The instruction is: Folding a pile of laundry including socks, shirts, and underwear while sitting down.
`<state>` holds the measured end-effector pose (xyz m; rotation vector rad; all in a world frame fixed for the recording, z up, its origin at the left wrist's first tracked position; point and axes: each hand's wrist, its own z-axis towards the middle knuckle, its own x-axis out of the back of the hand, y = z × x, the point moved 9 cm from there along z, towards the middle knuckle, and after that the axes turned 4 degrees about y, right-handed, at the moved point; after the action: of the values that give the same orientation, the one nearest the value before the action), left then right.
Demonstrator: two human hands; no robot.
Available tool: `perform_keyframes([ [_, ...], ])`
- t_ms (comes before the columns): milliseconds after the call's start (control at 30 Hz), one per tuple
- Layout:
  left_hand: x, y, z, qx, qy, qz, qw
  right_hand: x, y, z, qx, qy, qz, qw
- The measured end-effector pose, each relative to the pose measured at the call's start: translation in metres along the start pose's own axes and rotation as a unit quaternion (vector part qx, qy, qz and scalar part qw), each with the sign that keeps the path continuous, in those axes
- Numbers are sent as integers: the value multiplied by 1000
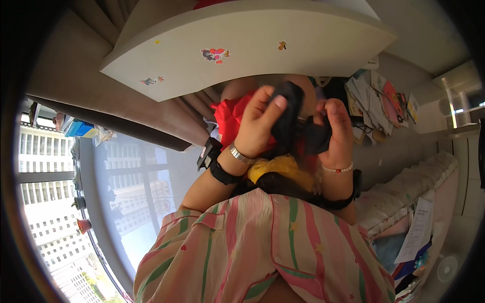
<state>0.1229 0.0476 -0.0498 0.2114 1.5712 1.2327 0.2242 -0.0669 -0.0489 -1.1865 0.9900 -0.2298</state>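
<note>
In the middle of the head view, my left hand [261, 115] pinches a piece of black cloth [288, 110] between thumb and fingers. Black cloth also sits in the grip of my right hand [337, 127], a little lower; blur keeps me from telling whether both hold one piece. Behind my left hand, red fabric [229, 119] is bunched over my lap. Closer to my body lies crumpled yellow fabric [278, 168], with dark material partly covering it. A metal bracelet or watch band and a black strap circle my left wrist; my right wrist carries a beaded bracelet and a black strap.
A white furniture panel [242, 41] with cartoon stickers stands just beyond my knees. Papers and booklets [373, 102] are piled to the right, near a padded cushion [409, 189]. Curtains [72, 64] and a window [45, 181] line the left.
</note>
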Motion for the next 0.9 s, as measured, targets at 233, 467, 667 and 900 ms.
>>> perform_keyframes([
  [233,3,22,-3,-131,53,136,981,-3,-10,-3,-18,10,118,993],
  [467,-28,-6,-10,-69,-85,252,962,-16,-11,-5,-1,-44,139,989],
  [667,-2,-2,-6,-58,14,197,979,-16,-6,-10,-53,-36,152,986],
  [900,1,14,-3,-97,25,224,969,8,-37,-2,91,-11,51,994],
])
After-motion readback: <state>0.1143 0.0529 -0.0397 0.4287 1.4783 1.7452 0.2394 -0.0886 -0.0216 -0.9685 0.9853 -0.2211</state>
